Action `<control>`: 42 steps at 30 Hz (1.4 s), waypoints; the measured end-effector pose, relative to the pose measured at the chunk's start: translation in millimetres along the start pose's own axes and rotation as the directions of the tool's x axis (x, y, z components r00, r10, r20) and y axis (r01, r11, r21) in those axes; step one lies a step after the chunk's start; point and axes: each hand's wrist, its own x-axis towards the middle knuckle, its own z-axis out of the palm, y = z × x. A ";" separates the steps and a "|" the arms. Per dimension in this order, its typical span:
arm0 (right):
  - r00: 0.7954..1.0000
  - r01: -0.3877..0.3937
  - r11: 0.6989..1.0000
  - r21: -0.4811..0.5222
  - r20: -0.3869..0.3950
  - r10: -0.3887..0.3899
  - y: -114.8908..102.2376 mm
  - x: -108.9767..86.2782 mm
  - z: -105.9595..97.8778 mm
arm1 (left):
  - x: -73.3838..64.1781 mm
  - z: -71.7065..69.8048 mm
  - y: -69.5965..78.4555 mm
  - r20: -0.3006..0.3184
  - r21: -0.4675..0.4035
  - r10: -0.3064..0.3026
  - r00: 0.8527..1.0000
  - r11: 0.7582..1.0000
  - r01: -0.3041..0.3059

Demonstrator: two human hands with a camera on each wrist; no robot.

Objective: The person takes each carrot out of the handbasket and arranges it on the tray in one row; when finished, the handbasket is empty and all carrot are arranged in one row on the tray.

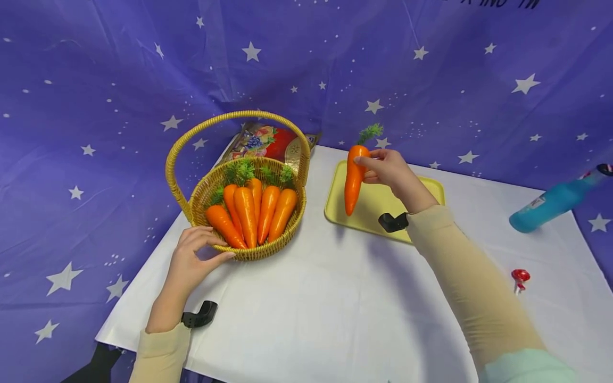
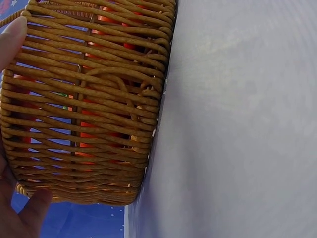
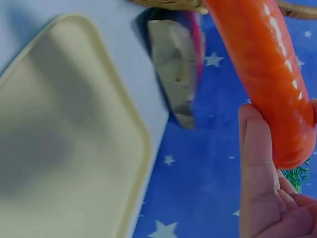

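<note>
Over a white tabletop (image 1: 297,319) backed by purple star-printed cloth (image 1: 287,64), gripping one carrot (image 1: 354,178) with the right hand (image 1: 389,173) above the left part of a yellow tray (image 1: 383,205), pinched narrowly between thumb and fingers near its leafy end, presumably leaving the body free. Holding the near rim of the basket (image 1: 261,254) with the left hand (image 1: 191,258), with thumb and fingers spread wide, probably to steady it. Along the carrot's long axis, slanting steeply from leafy end down to tip, slightly left, in the head view.

Head view: bright, diffuse light; soft shadow of the right sleeve (image 1: 464,276) on the white tabletop (image 1: 297,308). Left wrist: wicker basket (image 2: 84,106) shaded. Right wrist: glare streaks the carrot (image 3: 267,79); yellow tray (image 3: 89,153) blurred.
</note>
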 end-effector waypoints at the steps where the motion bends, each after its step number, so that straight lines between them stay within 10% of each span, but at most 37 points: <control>1: 1.000 -0.012 1.000 -0.005 -0.001 0.012 2.6 3.7 1.8 | -0.8 -0.1 -0.6 -0.003 -0.002 0.002 1.000 1.000 -0.002; 21: 0.987 -0.151 0.988 -0.034 -0.051 0.149 54.1 64.9 36.3 | -0.9 1.6 -6.2 -0.042 -0.030 0.082 0.996 0.996 -0.084; 42: 0.979 -0.193 0.979 -0.060 -0.075 0.188 66.3 84.3 45.7 | -2.5 2.8 -11.1 -0.037 -0.036 0.070 0.997 0.997 -0.071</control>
